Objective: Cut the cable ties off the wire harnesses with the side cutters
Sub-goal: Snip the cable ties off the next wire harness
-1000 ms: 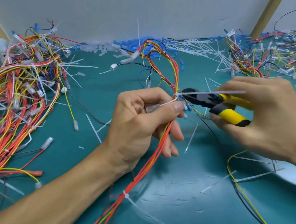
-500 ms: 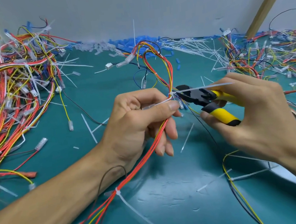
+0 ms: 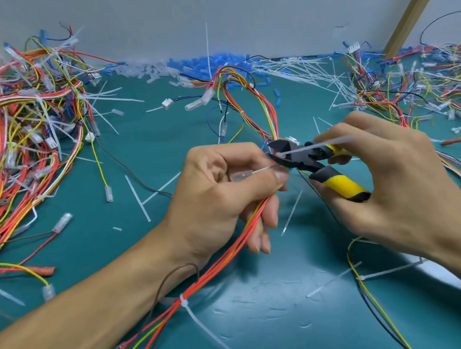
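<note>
While the left hand (image 3: pixel 220 195) pinches a red-and-yellow wire harness (image 3: pixel 248 110) above the green mat (image 3: pixel 266 312), the right hand (image 3: pixel 395 182) grips the yellow-handled side cutters (image 3: pixel 307 160), whose black jaws sit around a white cable tie (image 3: pixel 314 146) just beside the left thumb. Another tie (image 3: pixel 184 300) binds the same harness nearer, by the left wrist. Tangled harnesses (image 3: pixel 21 139) heap at far left and far right, with cut ties (image 3: pixel 304 72) scattered between.
</note>
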{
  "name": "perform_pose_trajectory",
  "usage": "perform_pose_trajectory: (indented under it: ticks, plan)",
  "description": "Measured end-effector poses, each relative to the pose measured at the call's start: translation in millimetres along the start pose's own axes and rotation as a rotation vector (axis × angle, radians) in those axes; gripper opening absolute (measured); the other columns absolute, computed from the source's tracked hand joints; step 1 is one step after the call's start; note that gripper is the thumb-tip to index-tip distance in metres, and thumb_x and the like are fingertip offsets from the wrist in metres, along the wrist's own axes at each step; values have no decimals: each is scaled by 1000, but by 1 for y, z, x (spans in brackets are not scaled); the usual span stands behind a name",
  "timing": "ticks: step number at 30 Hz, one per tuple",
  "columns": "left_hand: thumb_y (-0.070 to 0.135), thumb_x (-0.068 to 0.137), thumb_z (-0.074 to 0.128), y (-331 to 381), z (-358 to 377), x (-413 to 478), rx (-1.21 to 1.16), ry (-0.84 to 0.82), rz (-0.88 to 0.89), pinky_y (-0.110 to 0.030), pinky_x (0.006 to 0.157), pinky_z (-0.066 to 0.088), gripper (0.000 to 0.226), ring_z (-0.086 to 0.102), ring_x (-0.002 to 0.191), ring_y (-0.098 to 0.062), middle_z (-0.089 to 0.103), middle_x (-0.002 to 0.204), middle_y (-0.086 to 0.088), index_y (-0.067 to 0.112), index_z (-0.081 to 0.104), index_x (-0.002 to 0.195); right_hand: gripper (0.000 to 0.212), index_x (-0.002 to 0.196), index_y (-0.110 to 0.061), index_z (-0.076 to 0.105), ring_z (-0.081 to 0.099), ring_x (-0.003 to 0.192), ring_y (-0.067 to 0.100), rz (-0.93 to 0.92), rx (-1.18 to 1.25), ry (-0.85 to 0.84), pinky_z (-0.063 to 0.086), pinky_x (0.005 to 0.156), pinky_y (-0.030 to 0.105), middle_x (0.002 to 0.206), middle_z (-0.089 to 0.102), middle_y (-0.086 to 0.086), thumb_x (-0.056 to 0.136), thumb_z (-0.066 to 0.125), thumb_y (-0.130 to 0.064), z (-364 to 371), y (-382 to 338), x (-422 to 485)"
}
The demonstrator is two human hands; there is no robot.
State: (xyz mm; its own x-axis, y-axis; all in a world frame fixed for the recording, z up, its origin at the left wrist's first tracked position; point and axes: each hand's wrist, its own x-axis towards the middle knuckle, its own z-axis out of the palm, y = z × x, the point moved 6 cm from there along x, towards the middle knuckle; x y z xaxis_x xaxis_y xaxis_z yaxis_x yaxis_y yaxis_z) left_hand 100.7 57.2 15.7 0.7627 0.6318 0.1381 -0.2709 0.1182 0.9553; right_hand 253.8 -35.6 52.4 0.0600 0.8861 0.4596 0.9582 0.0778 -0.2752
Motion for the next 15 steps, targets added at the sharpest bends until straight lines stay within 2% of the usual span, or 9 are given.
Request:
perform_pose_trajectory:
  ticks: [4, 7, 10, 15]
  plan:
    - [-2, 88, 64, -1, 2, -2, 17, -6, 2, -27, 37, 46, 19, 45, 23, -21, 54, 49, -20, -16, 57, 77, 30, 106, -17, 71, 57, 77, 30, -26, -32, 31, 50, 70, 47, 91, 57, 1, 80, 63, -29, -4, -4, 1]
    - [-1, 88, 64, -1, 1, -2, 24, -2, -5, -26, 37, 46, 18, 44, 23, -21, 54, 49, -19, -15, 59, 79, 25, 90, -15, 67, 48, 65, 31, -41, -26, 60, 42, 61, 38, 76, 48, -2, 83, 56, -36, -9, -7, 2]
    - [0, 88, 64, -1, 2, -1, 28, 0, -10, -26, 37, 46, 19, 44, 23, -21, 53, 48, -20, -16, 59, 79, 22, 81, -14, 64, 41, 61, 29, -39, -3, 55, 36, 56, 36, 68, 43, -3, 80, 52, -33, -12, -8, 3]
    - [1, 87, 65, -2, 2, 0, 24, -4, -9, -25, 37, 45, 20, 43, 23, -21, 53, 48, -20, -16, 59, 80, 12, 82, -13, 70, 41, 61, 30, 6, 17, 23, 40, 53, 42, 66, 45, 0, 79, 62, -21, -12, -1, 3]
